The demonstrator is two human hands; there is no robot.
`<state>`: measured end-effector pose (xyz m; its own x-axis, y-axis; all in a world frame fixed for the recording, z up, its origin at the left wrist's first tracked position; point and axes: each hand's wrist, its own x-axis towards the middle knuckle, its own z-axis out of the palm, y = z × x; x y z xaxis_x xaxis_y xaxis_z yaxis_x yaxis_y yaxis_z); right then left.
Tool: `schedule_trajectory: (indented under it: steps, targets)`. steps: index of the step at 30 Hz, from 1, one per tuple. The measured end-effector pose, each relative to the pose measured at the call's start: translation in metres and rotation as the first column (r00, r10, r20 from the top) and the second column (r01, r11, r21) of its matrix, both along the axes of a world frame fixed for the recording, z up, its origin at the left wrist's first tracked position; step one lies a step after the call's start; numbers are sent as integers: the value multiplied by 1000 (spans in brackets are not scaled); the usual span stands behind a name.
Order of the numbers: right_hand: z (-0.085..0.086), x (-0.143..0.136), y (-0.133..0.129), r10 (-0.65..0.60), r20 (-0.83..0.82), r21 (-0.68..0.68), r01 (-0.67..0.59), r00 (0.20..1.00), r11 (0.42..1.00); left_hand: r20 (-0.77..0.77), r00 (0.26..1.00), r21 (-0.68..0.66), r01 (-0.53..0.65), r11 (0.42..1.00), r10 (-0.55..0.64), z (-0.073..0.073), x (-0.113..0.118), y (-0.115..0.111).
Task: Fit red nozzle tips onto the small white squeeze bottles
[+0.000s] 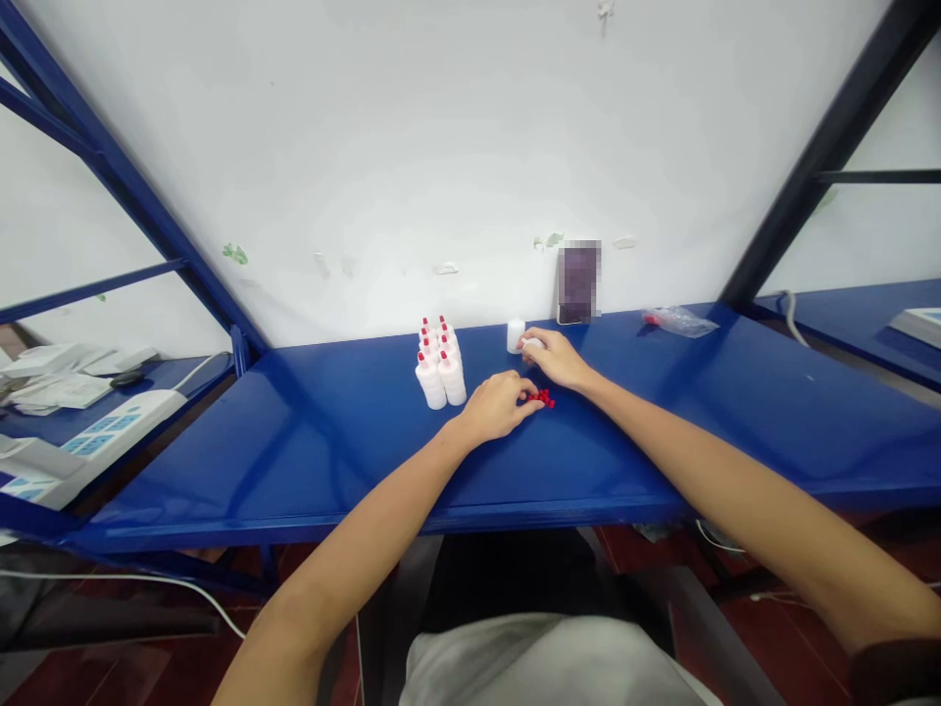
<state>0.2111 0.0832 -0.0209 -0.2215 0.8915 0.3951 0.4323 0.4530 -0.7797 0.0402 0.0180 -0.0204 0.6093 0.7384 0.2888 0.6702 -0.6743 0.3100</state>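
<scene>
Several white bottles with red tips (442,368) stand upright in two rows on the blue table (353,441). To their right, the fingertips of my left hand (502,404) reach the edge of a small pile of red caps (545,398); whether a cap is pinched there is too small to tell. My right hand (557,358) is closed on a small white piece (533,343), partly hidden by the fingers. Just left of that hand a white container (516,335) without a red tip stands near the wall.
A phone (579,282) leans on the wall behind my right hand. A clear plastic bag (680,321) with something red lies at the back right. Power strips (110,431) sit on the left shelf. Blue frame posts stand at both sides.
</scene>
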Motion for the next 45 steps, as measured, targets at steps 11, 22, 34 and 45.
schedule_trajectory:
  steps: [11,22,34,45]
  targets:
    - [10,0,-10,48,89,42,-52,995,998,100,991,-4,86,996,-85,-4,-4,7]
    - [30,11,-25,325,161,-46,-321,932,946,750,661,92,-145,985,27,4,1,0]
    - [32,1,-36,364,137,-11,-366,921,930,648,753,274,-92,957,-114,1,-3,2]
    - [46,-11,-59,424,60,68,-428,904,901,567,813,384,-119,916,-133,24,-11,-24]
